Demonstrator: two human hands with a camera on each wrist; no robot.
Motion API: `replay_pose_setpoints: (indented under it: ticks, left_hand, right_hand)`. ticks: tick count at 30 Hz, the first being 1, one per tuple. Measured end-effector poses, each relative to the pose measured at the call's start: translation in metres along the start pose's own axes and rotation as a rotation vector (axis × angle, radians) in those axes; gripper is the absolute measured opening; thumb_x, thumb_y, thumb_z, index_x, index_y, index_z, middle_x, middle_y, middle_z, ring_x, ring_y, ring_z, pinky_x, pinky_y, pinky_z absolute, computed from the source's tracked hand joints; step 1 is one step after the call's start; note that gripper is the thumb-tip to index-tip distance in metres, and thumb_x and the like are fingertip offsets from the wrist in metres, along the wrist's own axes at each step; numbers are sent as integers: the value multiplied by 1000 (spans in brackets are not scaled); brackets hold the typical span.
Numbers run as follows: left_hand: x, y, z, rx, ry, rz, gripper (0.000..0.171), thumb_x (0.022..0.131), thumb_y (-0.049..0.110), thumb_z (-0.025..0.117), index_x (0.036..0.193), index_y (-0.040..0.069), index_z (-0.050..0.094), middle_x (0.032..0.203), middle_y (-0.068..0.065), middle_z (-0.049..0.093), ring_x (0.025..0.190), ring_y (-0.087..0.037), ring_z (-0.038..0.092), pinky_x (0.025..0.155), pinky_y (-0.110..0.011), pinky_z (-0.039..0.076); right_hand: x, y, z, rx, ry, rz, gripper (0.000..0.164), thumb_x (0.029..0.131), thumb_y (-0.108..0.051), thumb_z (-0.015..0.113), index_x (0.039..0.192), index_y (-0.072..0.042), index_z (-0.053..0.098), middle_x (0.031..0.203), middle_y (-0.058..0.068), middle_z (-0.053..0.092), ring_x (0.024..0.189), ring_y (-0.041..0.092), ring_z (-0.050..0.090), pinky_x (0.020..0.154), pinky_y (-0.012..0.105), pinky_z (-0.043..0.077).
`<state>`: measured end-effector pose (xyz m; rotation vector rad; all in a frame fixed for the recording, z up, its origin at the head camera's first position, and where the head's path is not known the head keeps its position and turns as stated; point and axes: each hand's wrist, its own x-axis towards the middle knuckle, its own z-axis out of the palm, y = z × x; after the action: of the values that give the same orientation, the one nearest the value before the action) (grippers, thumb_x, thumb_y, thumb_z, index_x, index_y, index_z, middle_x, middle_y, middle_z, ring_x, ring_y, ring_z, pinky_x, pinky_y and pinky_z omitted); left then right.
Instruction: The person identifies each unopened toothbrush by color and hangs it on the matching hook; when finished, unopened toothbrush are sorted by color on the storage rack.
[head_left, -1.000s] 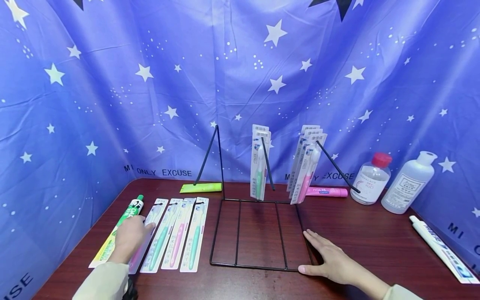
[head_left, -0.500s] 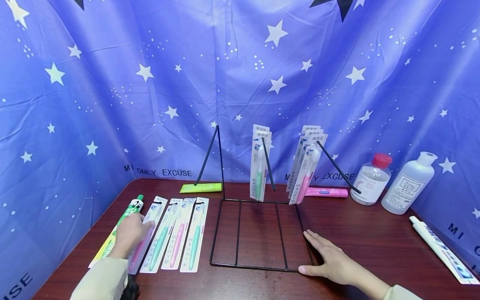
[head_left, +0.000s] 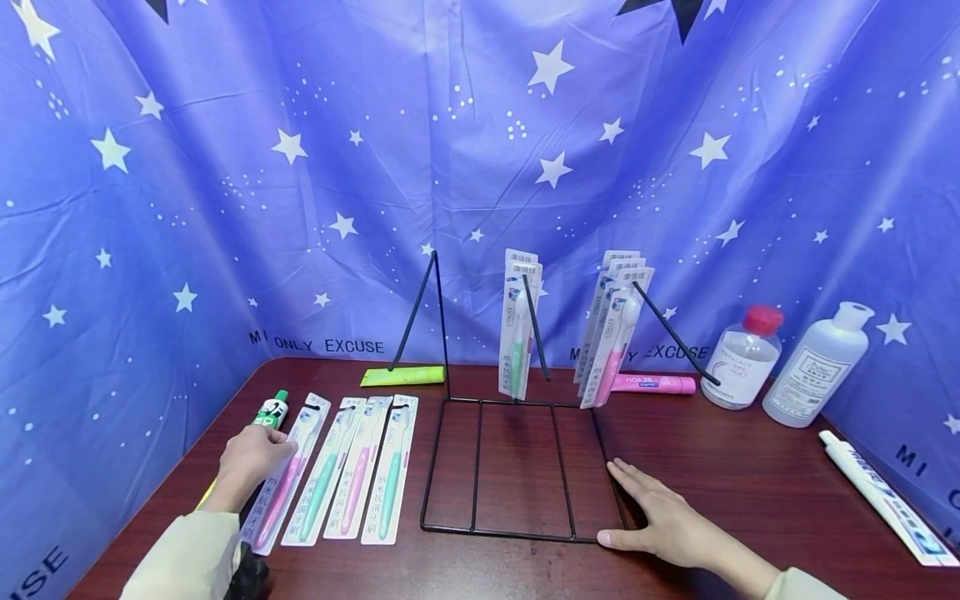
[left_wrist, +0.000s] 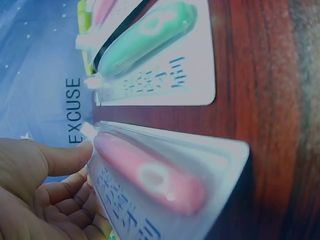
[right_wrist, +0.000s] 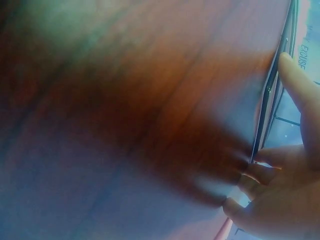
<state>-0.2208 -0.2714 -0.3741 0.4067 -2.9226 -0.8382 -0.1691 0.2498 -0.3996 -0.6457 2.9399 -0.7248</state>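
My left hand [head_left: 255, 462] pinches the left edge of a packaged pink toothbrush [head_left: 280, 496], thumb on top and fingers beneath. In the left wrist view this pink toothbrush pack [left_wrist: 150, 172] tilts, one side raised. Beside it lie several more toothbrush packs, among them a green one [head_left: 321, 483], a pink one [head_left: 356, 479] and another green one [head_left: 390, 475]. My right hand [head_left: 667, 521] rests with extended fingers at the right side of a black wire rack [head_left: 525, 536], thumb at its front corner. Toothbrush packs hang on the rack's middle hook [head_left: 517, 358] and right hook [head_left: 611, 358].
A green toothpaste tube [head_left: 272, 411] lies partly hidden behind my left hand. At the back are a lime tube [head_left: 402, 377], a pink tube [head_left: 654, 384], a red-capped bottle [head_left: 742, 362] and a white bottle [head_left: 816, 367]. A white tube [head_left: 888, 504] lies far right.
My left hand has shifted slightly left, and the left pink toothbrush pack has tilted and turned a little in its grip. The right hand and rack have stayed put.
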Motion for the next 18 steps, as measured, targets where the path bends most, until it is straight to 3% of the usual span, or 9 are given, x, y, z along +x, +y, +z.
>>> replay_pose_setpoints:
  ticks: [9,18]
  left_hand:
    - [-2,3,-9,-63,-29,-49,29,82,17,58,96,-8,61,87,-24,56,71,-27,52,54,-33,43]
    - [-9,19,-21,9,23,79,26,81,18,59,93,-5,62,79,-17,58,63,-23,52,50,-31,41]
  right_hand:
    - [0,0,0,9,-3,3,89,74,-51,67,137,2,34,139,25,33,123,46,31,87,66,29]
    - [0,0,-1,4,-8,9,89,74,-52,67,138,1,34,139,25,33,123,46,31,87,66,29]
